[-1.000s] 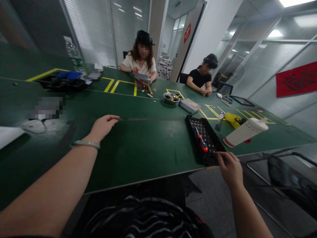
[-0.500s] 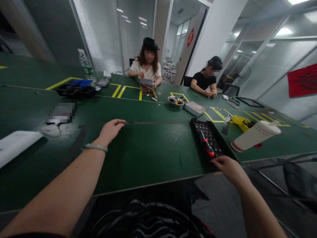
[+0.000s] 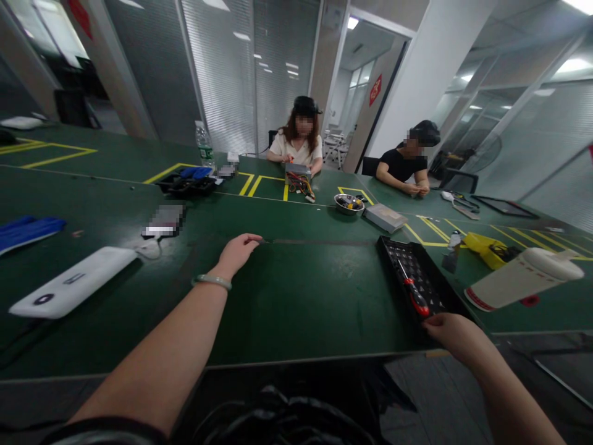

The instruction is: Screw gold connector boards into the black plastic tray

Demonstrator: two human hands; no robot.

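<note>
My left hand (image 3: pixel 238 253), with a pale green bangle on its wrist, is over the middle of the green table (image 3: pixel 319 296). Its thumb and fingers are pinched together, and a tiny dark sliver shows at their tips, too small to name. To the right lies a long black tray (image 3: pixel 447 275) with rows of small pale pieces on its floor. Inside it rests a red and black screwdriver (image 3: pixel 418 298), shaft pointing away from me. My right hand (image 3: pixel 456 334) is closed at the tray's near end, just by the screwdriver's handle; what its fingertips hold is hidden.
A white power bank (image 3: pixel 88 281) and a blue glove (image 3: pixel 28 233) lie left. Farther back are a bottle (image 3: pixel 204 145), a metal bowl (image 3: pixel 345 210) and a grey box (image 3: pixel 385 217). A white tumbler (image 3: pixel 519 281) lies right. Two people sit across the table.
The view has swung to the left and up, so everything appears shifted right and lower. Both hands keep the same pose and place relative to the table and tray.
</note>
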